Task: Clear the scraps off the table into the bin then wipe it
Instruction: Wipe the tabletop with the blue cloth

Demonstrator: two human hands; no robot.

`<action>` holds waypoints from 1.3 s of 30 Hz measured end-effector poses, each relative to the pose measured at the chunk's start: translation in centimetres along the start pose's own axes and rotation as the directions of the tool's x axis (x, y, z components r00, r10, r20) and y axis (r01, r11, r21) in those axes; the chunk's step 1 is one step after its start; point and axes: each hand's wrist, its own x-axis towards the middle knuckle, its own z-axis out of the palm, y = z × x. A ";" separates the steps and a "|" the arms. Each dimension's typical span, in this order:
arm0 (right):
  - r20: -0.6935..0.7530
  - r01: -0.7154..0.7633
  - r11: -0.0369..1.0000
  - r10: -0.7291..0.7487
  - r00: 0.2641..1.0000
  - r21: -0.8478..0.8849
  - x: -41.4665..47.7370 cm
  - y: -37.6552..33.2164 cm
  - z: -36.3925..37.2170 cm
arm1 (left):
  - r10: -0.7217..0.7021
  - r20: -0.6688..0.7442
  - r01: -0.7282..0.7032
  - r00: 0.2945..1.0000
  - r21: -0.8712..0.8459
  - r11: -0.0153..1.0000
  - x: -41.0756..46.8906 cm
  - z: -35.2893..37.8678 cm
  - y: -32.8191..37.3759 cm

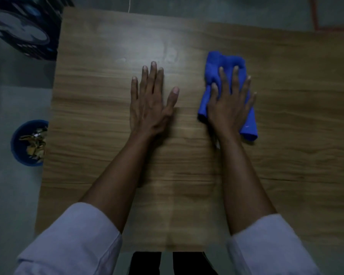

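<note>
A wooden table (107, 96) fills most of the view. My right hand (229, 102) presses flat, fingers spread, on a folded blue cloth (224, 62) lying right of the table's middle. My left hand (150, 102) rests palm down on the bare wood beside it, fingers straight, holding nothing. A round blue bin (18, 153) stands on the floor just off the table's left edge, with crumpled paper scraps (35, 143) inside. No scraps show on the tabletop.
A dark box with a fan printed on it (22, 30) sits on the floor at the far left corner. Grey floor surrounds the table, and a red line (316, 18) marks it at the far right. My legs (173, 262) show below the near edge.
</note>
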 end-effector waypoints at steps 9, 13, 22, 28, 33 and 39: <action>0.149 0.556 0.829 -0.557 0.817 0.053 -1.1 -4.7 0.8 | -0.037 -0.052 0.035 0.998 -0.043 0.998 0.3 0.2 -0.6; 0.084 0.127 0.992 -0.126 0.988 -0.006 5.3 -2.6 -0.1 | -0.038 -0.002 0.038 0.999 0.034 0.999 0.4 0.2 -0.2; 0.135 0.533 0.846 -0.532 0.836 0.033 6.0 -7.4 0.9 | -0.043 -0.099 0.034 0.994 -0.093 0.995 0.6 0.0 -0.7; 0.037 0.035 0.999 -0.035 0.999 -0.011 7.8 -7.2 0.7 | -0.038 -0.095 0.032 0.995 -0.065 0.997 0.7 0.1 -0.7; 0.174 0.686 0.723 -0.688 0.704 0.084 2.9 -6.8 1.4 | -0.053 -0.143 0.038 0.988 -0.105 0.994 0.8 0.4 -0.8; -0.020 0.036 0.999 -0.037 0.999 -0.025 11.3 -3.6 0.3 | -0.044 -0.096 0.038 0.994 -0.059 0.998 0.7 0.4 -0.5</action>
